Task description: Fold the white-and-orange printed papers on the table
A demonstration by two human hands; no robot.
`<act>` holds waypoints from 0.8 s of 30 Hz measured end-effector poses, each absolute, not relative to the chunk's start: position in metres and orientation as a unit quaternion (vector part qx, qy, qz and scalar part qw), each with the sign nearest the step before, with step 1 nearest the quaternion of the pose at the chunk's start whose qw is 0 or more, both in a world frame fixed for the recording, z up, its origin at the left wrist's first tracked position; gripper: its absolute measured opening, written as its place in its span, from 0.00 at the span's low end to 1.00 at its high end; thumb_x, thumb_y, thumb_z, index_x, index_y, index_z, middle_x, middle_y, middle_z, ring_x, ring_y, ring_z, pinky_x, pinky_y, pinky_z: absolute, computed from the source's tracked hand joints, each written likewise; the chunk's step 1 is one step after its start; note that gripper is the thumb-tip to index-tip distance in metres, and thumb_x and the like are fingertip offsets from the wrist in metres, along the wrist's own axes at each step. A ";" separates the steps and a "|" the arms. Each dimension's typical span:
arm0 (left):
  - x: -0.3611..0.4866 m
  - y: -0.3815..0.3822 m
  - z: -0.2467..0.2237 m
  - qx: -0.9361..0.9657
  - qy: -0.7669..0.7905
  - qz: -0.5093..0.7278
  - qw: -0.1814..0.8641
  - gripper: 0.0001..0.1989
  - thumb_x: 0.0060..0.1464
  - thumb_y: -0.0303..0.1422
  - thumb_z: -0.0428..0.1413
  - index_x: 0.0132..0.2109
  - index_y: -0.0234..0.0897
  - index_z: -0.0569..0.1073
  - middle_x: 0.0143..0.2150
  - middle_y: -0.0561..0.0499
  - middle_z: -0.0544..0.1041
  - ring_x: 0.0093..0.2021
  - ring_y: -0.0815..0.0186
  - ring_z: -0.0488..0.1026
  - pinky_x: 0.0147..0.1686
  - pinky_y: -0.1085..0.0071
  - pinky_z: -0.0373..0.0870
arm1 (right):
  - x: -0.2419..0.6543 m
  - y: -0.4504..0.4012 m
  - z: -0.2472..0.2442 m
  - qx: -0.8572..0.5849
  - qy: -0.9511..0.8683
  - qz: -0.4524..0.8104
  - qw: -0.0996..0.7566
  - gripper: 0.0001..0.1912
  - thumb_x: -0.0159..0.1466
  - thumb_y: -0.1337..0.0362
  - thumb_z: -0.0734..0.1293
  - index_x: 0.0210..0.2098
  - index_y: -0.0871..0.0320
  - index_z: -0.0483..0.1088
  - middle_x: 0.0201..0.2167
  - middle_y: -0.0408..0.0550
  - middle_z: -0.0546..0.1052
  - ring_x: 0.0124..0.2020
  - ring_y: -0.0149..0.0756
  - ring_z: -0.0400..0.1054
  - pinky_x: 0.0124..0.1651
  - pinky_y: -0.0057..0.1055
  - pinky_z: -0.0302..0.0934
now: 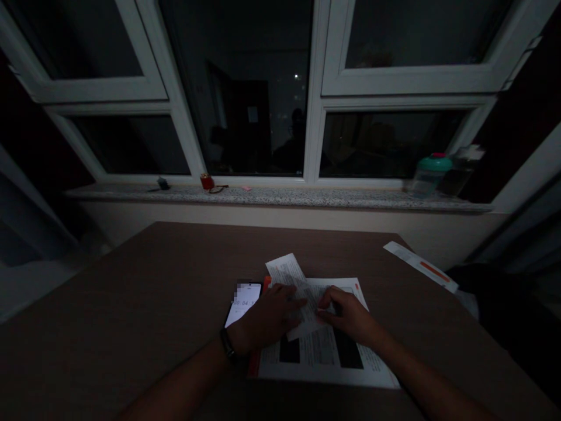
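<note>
A printed paper strip [287, 268] lies aslant across a larger printed sheet [322, 369] with dark picture blocks and orange-red marks along its left side. My left hand [276, 310], with a dark band at the wrist, rests flat on the strip, its fingers stretched out and apart. My right hand [344, 313] is closed, thumb and forefinger pinched at the strip's right edge. Its other fingers are curled in. Close by my left hand lies a phone [242, 303] with a lit screen showing digits, partly covered by that hand. The dim light hides fine detail.
All this is on a brown table [175, 263]. Another paper strip with an orange bar [421, 266] lies at its right edge. Beyond, a speckled windowsill [280, 196] carries a small red object [207, 181] and a bottle with a teal lid [432, 172]. Dark fabric hangs at right.
</note>
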State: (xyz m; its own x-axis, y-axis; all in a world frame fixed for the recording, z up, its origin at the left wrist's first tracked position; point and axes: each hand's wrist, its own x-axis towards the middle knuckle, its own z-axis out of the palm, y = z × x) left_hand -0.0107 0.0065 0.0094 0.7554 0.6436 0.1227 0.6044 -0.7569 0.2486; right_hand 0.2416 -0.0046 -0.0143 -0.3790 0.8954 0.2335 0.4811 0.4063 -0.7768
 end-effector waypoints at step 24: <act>-0.005 -0.007 0.008 0.936 0.318 0.095 0.116 0.23 0.59 0.32 0.57 0.61 0.37 0.65 0.70 0.43 0.56 0.70 0.51 0.50 0.65 0.52 0.52 | 0.242 -0.001 -0.022 -0.474 -0.756 0.281 0.354 0.05 0.60 0.65 0.69 0.30 0.55 0.68 0.31 0.43 0.74 0.32 0.34 0.67 0.35 0.29 0.59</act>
